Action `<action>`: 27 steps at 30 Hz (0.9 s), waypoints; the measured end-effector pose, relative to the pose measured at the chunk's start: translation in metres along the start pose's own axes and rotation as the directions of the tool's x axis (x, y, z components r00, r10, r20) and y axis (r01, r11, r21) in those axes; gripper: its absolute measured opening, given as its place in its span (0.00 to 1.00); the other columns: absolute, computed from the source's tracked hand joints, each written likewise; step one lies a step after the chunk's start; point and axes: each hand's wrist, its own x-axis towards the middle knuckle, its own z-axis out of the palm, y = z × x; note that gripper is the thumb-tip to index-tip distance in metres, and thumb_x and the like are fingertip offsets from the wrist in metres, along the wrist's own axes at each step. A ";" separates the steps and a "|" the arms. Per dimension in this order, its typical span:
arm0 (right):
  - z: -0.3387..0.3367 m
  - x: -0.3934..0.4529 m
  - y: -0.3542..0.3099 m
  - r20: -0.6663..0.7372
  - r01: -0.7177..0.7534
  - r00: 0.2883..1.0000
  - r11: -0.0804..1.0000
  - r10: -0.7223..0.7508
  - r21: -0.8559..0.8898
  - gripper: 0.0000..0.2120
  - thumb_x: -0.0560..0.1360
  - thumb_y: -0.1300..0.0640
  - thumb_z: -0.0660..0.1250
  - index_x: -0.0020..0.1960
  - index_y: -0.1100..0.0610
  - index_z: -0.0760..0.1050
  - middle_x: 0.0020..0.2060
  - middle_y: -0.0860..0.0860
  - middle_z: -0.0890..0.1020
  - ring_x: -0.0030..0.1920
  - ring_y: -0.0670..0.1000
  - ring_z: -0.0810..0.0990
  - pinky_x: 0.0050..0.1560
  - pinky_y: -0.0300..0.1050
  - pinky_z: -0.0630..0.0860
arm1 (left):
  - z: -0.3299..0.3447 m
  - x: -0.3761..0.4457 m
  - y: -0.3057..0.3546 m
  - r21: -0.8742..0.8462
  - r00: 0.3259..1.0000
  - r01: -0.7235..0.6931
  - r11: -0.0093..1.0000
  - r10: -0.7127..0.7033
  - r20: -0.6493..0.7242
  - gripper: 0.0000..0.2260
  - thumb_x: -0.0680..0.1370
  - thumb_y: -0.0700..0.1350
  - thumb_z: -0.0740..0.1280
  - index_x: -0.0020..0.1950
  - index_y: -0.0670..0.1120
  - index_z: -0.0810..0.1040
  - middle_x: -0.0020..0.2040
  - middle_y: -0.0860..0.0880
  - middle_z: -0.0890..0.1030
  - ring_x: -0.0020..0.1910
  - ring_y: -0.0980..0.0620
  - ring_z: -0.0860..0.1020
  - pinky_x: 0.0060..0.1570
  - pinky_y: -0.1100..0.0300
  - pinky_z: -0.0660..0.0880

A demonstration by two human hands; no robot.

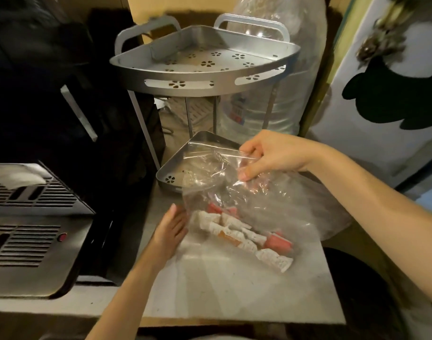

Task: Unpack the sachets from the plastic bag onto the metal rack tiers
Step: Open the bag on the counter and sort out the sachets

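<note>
Your right hand pinches the plastic bag mouth; your left hand, released, steadies its side. Sachets lie below your right hand, so widen the mouth before reaching in.

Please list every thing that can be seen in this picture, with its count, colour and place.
metal rack: one, silver, two tiers, back of counter
plastic bag: one, clear, on counter before the lower tier
sachets: many, white and pink, inside bag
counter: one, pale grey, centre
water bottle: one, clear, behind rack
vented appliance: one, steel, left
left hand: open, against bag's left side
right hand: pinches bag's top edge
</note>
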 end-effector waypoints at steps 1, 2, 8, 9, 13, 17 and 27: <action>0.000 -0.004 -0.004 -0.019 0.010 1.000 1.000 -0.010 0.022 0.06 0.68 0.58 0.74 0.43 0.56 0.80 0.28 0.46 0.83 0.29 0.38 0.79 0.36 0.28 0.74 | 0.001 0.001 0.000 -0.062 1.000 0.020 0.998 -0.019 0.013 0.30 0.77 0.58 0.53 0.73 0.42 0.57 0.73 0.42 0.62 0.72 0.46 0.62 0.71 0.51 0.58; 0.000 -0.006 -0.007 -0.041 0.019 0.999 0.999 -0.017 0.045 0.05 0.68 0.58 0.74 0.42 0.55 0.79 0.27 0.45 0.83 0.30 0.39 0.79 0.37 0.28 0.74 | 0.003 0.002 0.001 -0.129 0.999 0.040 0.991 -0.036 0.035 0.32 0.75 0.60 0.54 0.74 0.42 0.56 0.74 0.41 0.62 0.72 0.45 0.62 0.72 0.49 0.57; -0.001 -0.015 -0.013 -0.204 0.085 0.979 0.944 -0.019 0.319 0.11 0.68 0.63 0.73 0.49 0.62 0.78 0.29 0.43 0.83 0.32 0.40 0.81 0.41 0.30 0.76 | 0.023 0.003 -0.005 -0.364 0.925 0.202 0.909 -0.056 0.375 0.43 0.54 0.61 0.77 0.64 0.42 0.72 0.61 0.40 0.77 0.60 0.42 0.76 0.57 0.49 0.73; -0.002 -0.017 -0.013 -0.228 0.102 0.974 0.906 -0.006 0.410 0.08 0.68 0.65 0.71 0.47 0.62 0.78 0.31 0.47 0.83 0.33 0.43 0.82 0.39 0.32 0.77 | 0.026 0.003 -0.008 -0.388 0.898 0.223 0.894 -0.034 0.439 0.38 0.57 0.60 0.77 0.61 0.42 0.75 0.58 0.40 0.79 0.57 0.43 0.78 0.53 0.50 0.76; -0.004 -0.024 0.007 -0.307 0.096 0.944 0.794 0.118 0.600 0.07 0.69 0.66 0.70 0.46 0.59 0.79 0.34 0.47 0.85 0.37 0.43 0.83 0.41 0.32 0.78 | 0.037 0.002 -0.010 -0.422 0.846 0.233 0.876 0.031 0.532 0.19 0.63 0.52 0.75 0.50 0.44 0.83 0.47 0.45 0.84 0.47 0.48 0.83 0.45 0.53 0.79; 0.003 -0.030 0.048 -0.330 0.008 0.905 0.763 0.269 0.646 0.05 0.69 0.64 0.70 0.44 0.56 0.79 0.35 0.46 0.85 0.38 0.44 0.82 0.43 0.33 0.79 | 0.030 0.007 -0.009 -0.156 0.890 0.185 0.970 -0.099 0.445 0.26 0.63 0.53 0.75 0.58 0.44 0.78 0.53 0.44 0.82 0.51 0.46 0.81 0.45 0.52 0.79; 0.081 -0.030 0.137 -0.095 -0.242 0.832 0.512 0.547 0.824 0.10 0.70 0.64 0.70 0.49 0.64 0.75 0.33 0.52 0.85 0.34 0.47 0.83 0.37 0.38 0.81 | -0.004 -0.008 -0.002 0.319 0.994 0.068 0.945 -0.092 0.058 0.13 0.71 0.48 0.70 0.53 0.47 0.76 0.50 0.45 0.81 0.48 0.46 0.81 0.48 0.52 0.78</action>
